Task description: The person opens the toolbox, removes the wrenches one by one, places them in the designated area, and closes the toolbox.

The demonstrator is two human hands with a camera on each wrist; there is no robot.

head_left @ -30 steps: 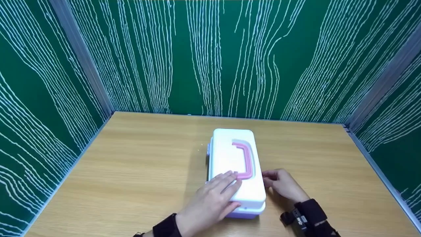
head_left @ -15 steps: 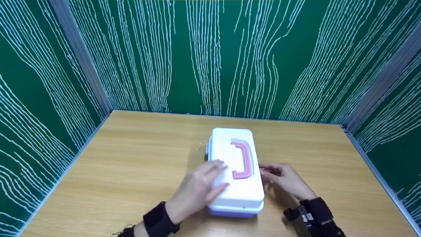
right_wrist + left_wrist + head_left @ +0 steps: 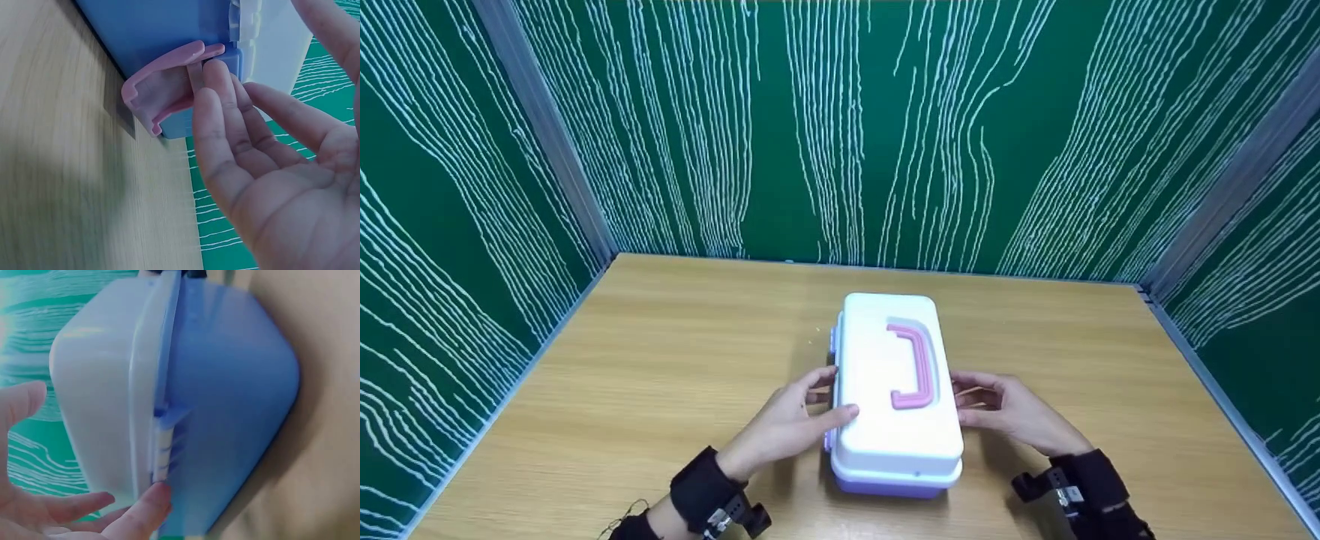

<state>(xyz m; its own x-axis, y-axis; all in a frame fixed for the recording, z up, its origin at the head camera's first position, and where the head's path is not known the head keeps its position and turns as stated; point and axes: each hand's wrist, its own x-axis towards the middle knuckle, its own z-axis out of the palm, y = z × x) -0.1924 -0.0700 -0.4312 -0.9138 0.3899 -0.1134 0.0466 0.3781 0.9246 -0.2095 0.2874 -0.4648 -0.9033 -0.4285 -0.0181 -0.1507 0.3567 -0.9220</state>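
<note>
Two hands flank white-lidded lilac plastic box [image 3: 896, 390] | left hand [image 3: 784, 427] fingers spread, touching its side | right hand [image 3: 1012, 414] fingers extended, fingertips at pink plastic latch [image 3: 169, 84]

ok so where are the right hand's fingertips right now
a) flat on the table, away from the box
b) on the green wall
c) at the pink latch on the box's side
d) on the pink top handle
c: the right wrist view shows the right hand with its fingertips at the flipped-out pink latch on the side of the box, while the pink handle on top is untouched.
</note>
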